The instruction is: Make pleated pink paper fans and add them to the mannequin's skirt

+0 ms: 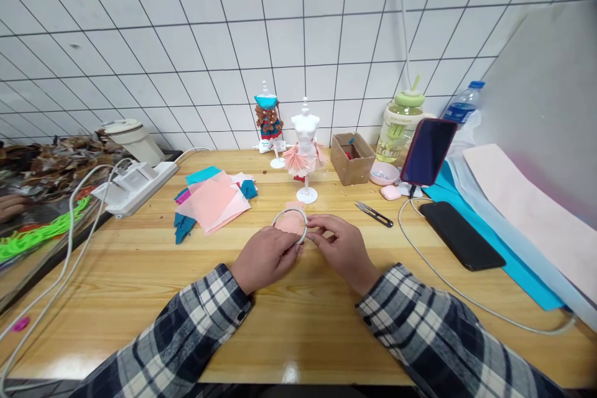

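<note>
A white ring (305,217) is held above the middle of the table, with pink fabric (290,222) showing within and behind it. My left hand (268,256) grips the ring's lower side, its fingers closed. On the right side of the ring, my right hand (342,249) pinches with thumb and index finger. Just behind the ring stands a small white mannequin (305,127) wearing a ruffled pink skirt (301,160). Thread snips (374,214) lie to the right of my right hand.
Layered fabric sheets (214,202) and a power strip (140,189) lie left. Behind are a dressed mannequin (268,121) and a cardboard box (352,165). Right are a propped phone (428,152), black phone (461,235), cable and long sheets (527,199). Someone's hand (13,206) shows far left.
</note>
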Demonstrator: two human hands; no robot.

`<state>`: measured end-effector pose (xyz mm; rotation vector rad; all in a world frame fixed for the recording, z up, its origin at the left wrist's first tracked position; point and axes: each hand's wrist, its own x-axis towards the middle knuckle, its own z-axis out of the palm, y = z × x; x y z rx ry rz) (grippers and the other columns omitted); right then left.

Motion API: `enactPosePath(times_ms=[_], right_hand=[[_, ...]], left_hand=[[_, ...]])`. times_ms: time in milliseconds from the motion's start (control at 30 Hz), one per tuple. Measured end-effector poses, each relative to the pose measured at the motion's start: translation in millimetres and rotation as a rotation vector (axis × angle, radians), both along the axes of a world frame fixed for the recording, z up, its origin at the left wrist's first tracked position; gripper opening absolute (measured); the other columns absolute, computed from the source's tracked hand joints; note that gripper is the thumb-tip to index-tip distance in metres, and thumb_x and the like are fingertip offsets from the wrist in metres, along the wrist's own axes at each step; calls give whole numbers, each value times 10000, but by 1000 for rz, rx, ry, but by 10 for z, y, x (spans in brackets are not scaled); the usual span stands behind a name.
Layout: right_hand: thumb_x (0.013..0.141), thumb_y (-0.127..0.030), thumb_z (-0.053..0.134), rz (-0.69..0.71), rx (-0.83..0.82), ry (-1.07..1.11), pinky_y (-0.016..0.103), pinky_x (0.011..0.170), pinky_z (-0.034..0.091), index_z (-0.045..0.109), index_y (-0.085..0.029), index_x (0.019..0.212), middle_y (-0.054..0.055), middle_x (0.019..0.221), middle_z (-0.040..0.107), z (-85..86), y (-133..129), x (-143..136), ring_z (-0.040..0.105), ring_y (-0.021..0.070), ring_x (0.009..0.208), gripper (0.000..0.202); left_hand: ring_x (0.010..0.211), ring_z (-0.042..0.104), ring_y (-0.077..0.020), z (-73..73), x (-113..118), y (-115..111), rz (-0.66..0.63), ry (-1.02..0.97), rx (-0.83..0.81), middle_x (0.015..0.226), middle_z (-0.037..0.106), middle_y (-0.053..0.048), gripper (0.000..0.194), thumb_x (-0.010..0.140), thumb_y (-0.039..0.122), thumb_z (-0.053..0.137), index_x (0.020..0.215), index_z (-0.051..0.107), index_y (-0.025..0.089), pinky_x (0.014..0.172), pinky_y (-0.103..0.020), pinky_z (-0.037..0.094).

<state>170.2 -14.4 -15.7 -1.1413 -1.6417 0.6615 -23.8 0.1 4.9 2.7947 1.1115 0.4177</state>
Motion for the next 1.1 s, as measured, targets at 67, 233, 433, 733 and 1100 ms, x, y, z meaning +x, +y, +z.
enactPosePath(times_ms=[67,233,433,733,1100], right_hand=[[827,-258,628,-5,20,-23,237,597,522,690,-223,932,35,1038,704,-3,-1,-1,636,132,722,128],[841,-222,601,4,17,-145,268,624,453,659,-203,857,14,836,673,9,20,13,563,134,646,63],[897,-199,465,7,43,-201,289,662,429,547,-187,863,36,825,605,14,2,16,545,169,741,90],[883,-311,573,45,15,-140,299,674,505,589,-222,1216,60,1100,673,-14,-19,-12,613,150,722,346],[872,-248,560,-53,29,-276,274,614,422,621,-202,857,6,804,658,28,-44,-15,564,137,634,77]], left_hand=[[752,638,-201,-6,-3,-12,2,-9,17,799,696,-57,281,945,285,382,991,642,188,683,-327,427],[726,637,-192,-38,-12,-14,-15,11,37,771,694,-48,277,947,304,393,1019,643,208,664,-309,421],[696,620,-190,-18,-11,9,31,41,47,740,686,-43,295,947,303,374,929,650,202,649,-312,399],[656,587,-162,-20,-19,-12,73,-90,-74,715,678,-28,291,940,297,398,906,672,207,625,-274,390],[638,567,-154,-8,3,3,107,-145,-183,684,632,-14,284,935,308,390,838,635,203,594,-252,374]])
